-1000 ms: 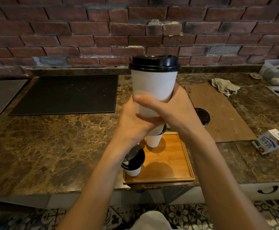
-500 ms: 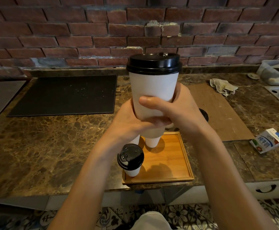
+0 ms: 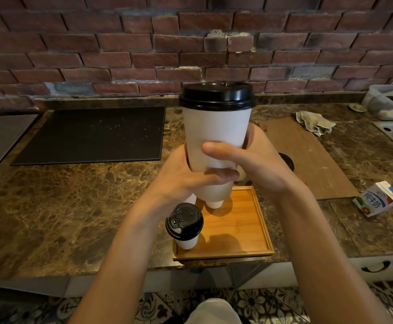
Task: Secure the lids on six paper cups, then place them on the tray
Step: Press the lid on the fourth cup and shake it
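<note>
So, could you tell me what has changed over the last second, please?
Hardly anything. The tall white paper cup with the black plastic lid looks slightly larger, so it may have come nearer the camera. The left hand and right hand grip its lower half as before, nothing let go. The square wooden tray, the small lidded white cup at its front-left corner and the milk carton stayed put.

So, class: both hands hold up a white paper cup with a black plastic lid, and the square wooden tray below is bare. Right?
No: in the head view the square wooden tray holds a black-lidded white paper cup at its near left corner. The rest stands.
</note>
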Demonstrator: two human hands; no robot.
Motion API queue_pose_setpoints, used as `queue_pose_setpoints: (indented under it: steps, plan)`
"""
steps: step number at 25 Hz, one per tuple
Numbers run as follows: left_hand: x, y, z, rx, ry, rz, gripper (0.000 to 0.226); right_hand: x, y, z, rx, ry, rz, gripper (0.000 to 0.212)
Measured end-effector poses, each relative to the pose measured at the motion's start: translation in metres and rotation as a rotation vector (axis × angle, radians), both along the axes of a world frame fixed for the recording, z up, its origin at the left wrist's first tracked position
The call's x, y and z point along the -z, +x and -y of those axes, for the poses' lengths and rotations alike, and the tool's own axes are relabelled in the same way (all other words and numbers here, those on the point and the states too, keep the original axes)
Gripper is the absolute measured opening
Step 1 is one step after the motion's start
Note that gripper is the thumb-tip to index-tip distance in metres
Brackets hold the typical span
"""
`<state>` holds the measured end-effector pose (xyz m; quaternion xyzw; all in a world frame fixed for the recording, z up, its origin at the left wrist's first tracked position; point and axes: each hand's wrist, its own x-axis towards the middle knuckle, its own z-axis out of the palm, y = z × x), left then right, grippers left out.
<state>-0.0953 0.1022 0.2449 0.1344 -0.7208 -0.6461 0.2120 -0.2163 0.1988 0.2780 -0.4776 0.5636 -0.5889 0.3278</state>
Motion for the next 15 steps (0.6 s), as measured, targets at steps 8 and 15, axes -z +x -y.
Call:
queue_pose_setpoints:
  steps: [8, 15]
  plan:
    - [0.0, -0.004, -0.003, -0.184, -0.083, 0.024, 0.07, -0.002, 0.005, 0.003, 0.184, 0.042, -0.086, 0.067]
    - [0.005, -0.011, -0.009, -0.281, -0.131, 0.019, 0.065, 0.006, 0.017, 0.008, 0.382, 0.043, -0.142, 0.074]
